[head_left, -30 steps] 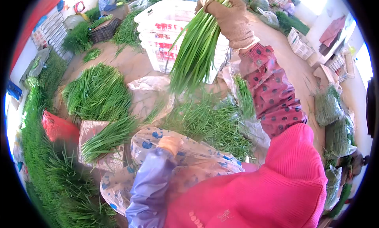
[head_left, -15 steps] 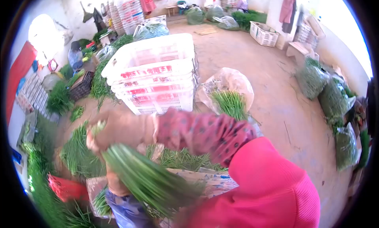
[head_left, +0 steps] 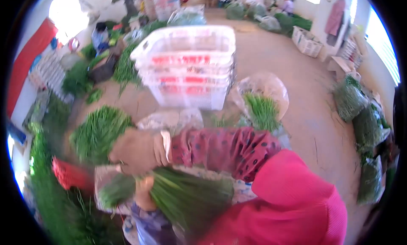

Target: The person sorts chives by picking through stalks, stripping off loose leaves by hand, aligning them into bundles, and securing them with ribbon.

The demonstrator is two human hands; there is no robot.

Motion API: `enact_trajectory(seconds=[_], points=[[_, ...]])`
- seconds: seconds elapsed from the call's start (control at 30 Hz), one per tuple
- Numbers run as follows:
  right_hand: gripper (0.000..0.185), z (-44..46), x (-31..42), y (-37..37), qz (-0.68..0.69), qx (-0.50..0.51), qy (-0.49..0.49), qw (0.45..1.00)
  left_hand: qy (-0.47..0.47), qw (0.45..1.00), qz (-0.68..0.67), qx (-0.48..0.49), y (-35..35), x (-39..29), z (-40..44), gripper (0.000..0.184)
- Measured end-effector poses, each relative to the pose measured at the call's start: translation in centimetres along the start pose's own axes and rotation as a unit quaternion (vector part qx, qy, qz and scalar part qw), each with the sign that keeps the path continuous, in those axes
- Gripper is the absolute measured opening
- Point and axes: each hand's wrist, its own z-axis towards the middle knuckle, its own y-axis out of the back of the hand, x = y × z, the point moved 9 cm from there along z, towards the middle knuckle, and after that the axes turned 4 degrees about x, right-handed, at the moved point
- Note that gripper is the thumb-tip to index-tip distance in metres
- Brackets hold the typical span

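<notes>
The right hand (head_left: 137,151), in a brown glove, is bent over the narrow end of a big bunch of green stalks (head_left: 190,198). The left hand (head_left: 145,193) is just below the glove, right beside that same end. Both hands are blurry, so I cannot tell which one grips the bunch, or if their fingers are open or closed. From the hands, the stalks spread out like a fan to the right, in front of the pink top (head_left: 292,198).

A small bunch (head_left: 116,190) lies on a flat board (head_left: 101,173), left of the left hand. Left of that is a red bag (head_left: 70,175). A big green pile (head_left: 99,132) sits on the floor past the glove.

Farther out is a stack of white baskets (head_left: 186,82), one inside another, with red marks. Right of it, an open clear bag (head_left: 277,92) has green stalks (head_left: 262,111) in it. By the right wall, full bags (head_left: 349,101) hold more greens.
</notes>
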Motion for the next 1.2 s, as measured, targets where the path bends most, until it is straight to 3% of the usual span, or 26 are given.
enact_trajectory(seconds=[0.07,0.1,0.17,0.23,0.3,0.33,0.4,0.47,0.5,0.63,0.67,0.77,0.8,0.83,0.9,0.97,1.03,1.13,1.2], points=[[0.040,0.8,-0.3,0.5,0.012,-0.159,0.023,0.987,0.081,0.995,-0.046,0.030,-1.6,-0.7,0.7,0.049],[0.046,1.0,-1.2,0.8,0.144,-0.148,-0.070,0.976,0.034,0.998,-0.059,0.019,-1.1,-2.1,1.2,0.044],[0.053,1.3,-3.8,-0.2,0.233,-0.150,-0.050,0.959,-0.080,0.996,-0.043,-0.014,1.2,-5.4,1.2,0.040],[0.049,0.7,-4.2,-3.4,0.224,-0.089,0.046,0.969,-0.225,0.973,-0.040,-0.044,4.3,-10.2,-0.4,0.045],[0.048,-2.9,-4.1,-7.7,0.247,0.097,-0.047,0.963,-0.344,0.934,-0.073,-0.059,8.6,-13.8,-4.1,0.053],[0.048,-4.8,-4.3,-10.5,0.239,0.190,-0.128,0.944,-0.381,0.918,-0.086,-0.066,11.2,-14.5,-6.2,0.058],[0.056,-7.1,-2.1,-15.3,0.433,0.283,-0.109,0.849,-0.394,0.912,-0.066,-0.093,13.6,-15.6,-9.0,0.060],[0.046,-8.5,2.3,-15.0,0.440,0.283,-0.085,0.848,-0.417,0.902,-0.110,-0.021,15.1,-15.0,-11.1,0.059],[0.044,-8.8,4.6,-15.3,0.520,0.246,-0.054,0.817,-0.424,0.894,-0.143,0.013,15.5,-14.7,-11.9,0.058],[0.049,-11.1,6.1,-17.7,0.432,0.358,-0.020,0.827,-0.447,0.881,-0.155,0.018,17.2,-14.6,-15.8,0.056],[0.055,-12.4,5.1,-19.1,0.446,0.472,-0.062,0.758,-0.456,0.879,-0.137,0.000,17.4,-15.0,-16.8,0.055],[0.053,-14.0,-1.7,-18.0,0.252,0.508,-0.148,0.810,-0.474,0.869,-0.071,-0.122,19.2,-16.2,-20.0,0.057],[0.054,-14.0,-4.9,-17.6,0.130,0.499,-0.135,0.846,-0.456,0.883,-0.047,-0.105,19.5,-16.5,-20.4,0.059],[0.056,-13.2,-7.4,-15.8,-0.013,0.472,-0.208,0.857,-0.441,0.887,-0.015,-0.135,19.7,-16.7,-20.5,0.061],[0.056,-10.0,-8.4,-11.8,-0.105,0.284,-0.223,0.927,-0.408,0.878,0.033,-0.250,19.1,-17.1,-20.4,0.065],[0.062,-5.7,-4.9,-9.3,0.088,0.122,-0.064,0.986,-0.370,0.893,0.072,-0.245,17.3,-17.5,-18.1,0.071],[0.072,-1.6,-1.2,-8.4,0.264,-0.018,0.005,0.964,-0.347,0.904,0.102,-0.228,15.2,-17.8,-15.3,0.077],[0.081,3.0,4.4,-7.9,0.310,0.013,0.019,0.950,-0.324,0.881,0.213,-0.269,11.3,-19.2,-12.1,0.074],[0.098,4.6,7.1,-10.1,0.327,0.142,-0.026,0.934,-0.369,0.861,0.252,-0.243,7.9,-19.9,-10.5,0.073]])
